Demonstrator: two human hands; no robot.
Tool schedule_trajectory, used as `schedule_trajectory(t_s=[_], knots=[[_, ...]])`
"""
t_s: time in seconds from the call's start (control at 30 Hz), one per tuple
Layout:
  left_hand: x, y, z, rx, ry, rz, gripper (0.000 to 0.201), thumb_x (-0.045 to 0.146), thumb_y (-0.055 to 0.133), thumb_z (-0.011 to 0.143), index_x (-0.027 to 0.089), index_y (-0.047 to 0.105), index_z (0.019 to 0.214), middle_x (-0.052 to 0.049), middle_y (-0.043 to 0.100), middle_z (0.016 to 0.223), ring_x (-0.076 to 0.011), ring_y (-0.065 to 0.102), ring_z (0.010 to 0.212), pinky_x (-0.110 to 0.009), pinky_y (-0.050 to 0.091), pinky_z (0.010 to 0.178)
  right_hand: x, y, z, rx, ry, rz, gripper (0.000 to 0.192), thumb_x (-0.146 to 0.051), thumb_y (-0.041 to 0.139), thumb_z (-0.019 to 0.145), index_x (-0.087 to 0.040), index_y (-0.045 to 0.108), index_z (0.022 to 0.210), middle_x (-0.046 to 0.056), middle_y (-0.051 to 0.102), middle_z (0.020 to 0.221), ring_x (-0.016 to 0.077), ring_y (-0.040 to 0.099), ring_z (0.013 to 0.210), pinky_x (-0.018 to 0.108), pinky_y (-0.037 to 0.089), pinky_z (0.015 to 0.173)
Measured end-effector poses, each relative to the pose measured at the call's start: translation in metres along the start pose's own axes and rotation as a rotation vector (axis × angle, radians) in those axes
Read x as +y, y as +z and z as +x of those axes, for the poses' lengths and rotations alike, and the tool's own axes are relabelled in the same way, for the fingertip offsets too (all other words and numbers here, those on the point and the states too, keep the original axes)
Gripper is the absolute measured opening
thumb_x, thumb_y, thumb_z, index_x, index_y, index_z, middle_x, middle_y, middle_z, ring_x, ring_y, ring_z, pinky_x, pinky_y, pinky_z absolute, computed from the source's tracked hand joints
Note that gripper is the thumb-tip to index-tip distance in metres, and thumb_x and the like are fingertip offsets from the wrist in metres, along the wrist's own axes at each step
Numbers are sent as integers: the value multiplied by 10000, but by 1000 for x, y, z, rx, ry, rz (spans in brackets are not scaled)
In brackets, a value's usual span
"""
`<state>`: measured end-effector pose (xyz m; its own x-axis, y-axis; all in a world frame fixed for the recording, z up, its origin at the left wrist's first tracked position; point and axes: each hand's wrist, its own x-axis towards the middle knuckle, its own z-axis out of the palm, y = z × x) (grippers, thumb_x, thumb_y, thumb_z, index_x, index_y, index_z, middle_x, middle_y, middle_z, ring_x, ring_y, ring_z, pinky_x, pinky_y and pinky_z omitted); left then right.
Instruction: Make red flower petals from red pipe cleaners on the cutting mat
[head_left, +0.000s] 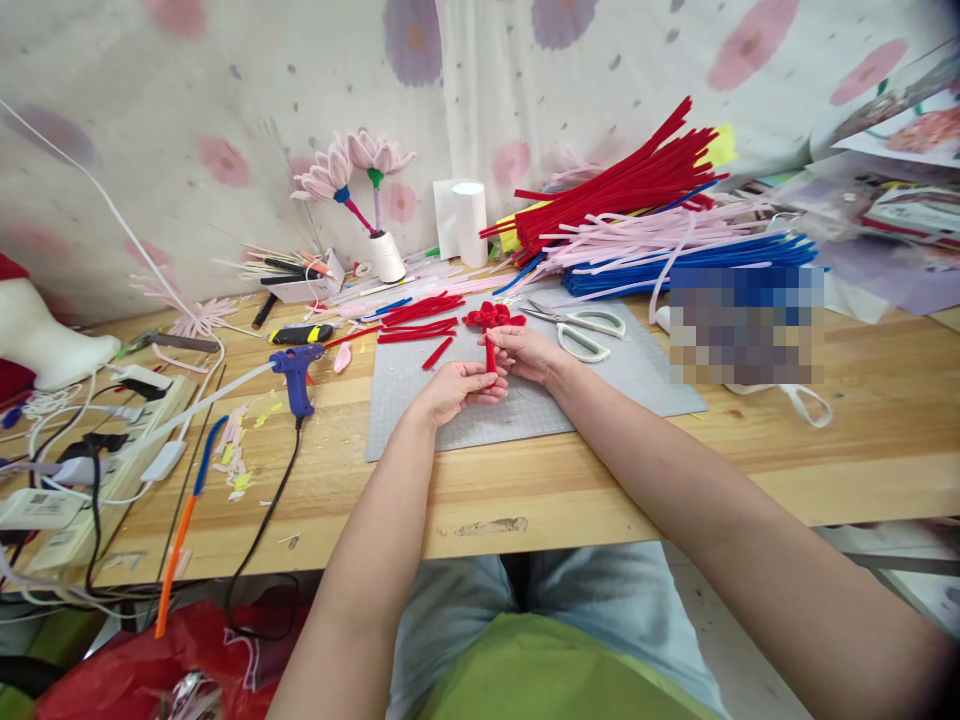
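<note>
Both hands meet over the grey cutting mat (405, 420). A red pipe-cleaner flower (491, 318) stands upright between them, with curled loops at its top and a straight red stem below. My left hand (461, 390) pinches the lower end of the stem. Higher up, just under the loops, the fingers of my right hand (525, 352) are closed on the same piece. Scissors with pale green handles (585, 345) lie on the mat right behind my right hand. Cut red pipe cleaners (420, 330) lie in bunches beyond my left hand.
A blue glue gun (296, 378) with its black cord lies left of the mat, near a yellow-black utility knife (300, 333). Pink flowers stand in a white bottle (386, 258). Bundles of red pipe cleaners (607, 195) fill the back right. Power strips (112, 480) and cables crowd the left.
</note>
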<state>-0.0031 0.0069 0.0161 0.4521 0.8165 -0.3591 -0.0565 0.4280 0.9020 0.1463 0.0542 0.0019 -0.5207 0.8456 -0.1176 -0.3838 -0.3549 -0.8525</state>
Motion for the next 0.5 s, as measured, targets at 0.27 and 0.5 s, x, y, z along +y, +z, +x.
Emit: schedule_trajectory(t_s=[0.27,0.5], knots=[[1,9,-1,46,41,2,107,122,605,715,87,618,815,-63,666,725,-100,628,627,-238,507,653,-1,6,0,152,-163,-25,179,-273,671,622,-116,587,638,-53,412,461,20,293,406,186,175,376],[5,-2,0,242,141,29,129,199,621,711,99,592,787,-46,654,692,-90,609,577,-231,501,608,-5,3,2,178,-231,-42,197,-305,665,634,-132,605,707,-42,459,523,22,310,436,186,201,392]])
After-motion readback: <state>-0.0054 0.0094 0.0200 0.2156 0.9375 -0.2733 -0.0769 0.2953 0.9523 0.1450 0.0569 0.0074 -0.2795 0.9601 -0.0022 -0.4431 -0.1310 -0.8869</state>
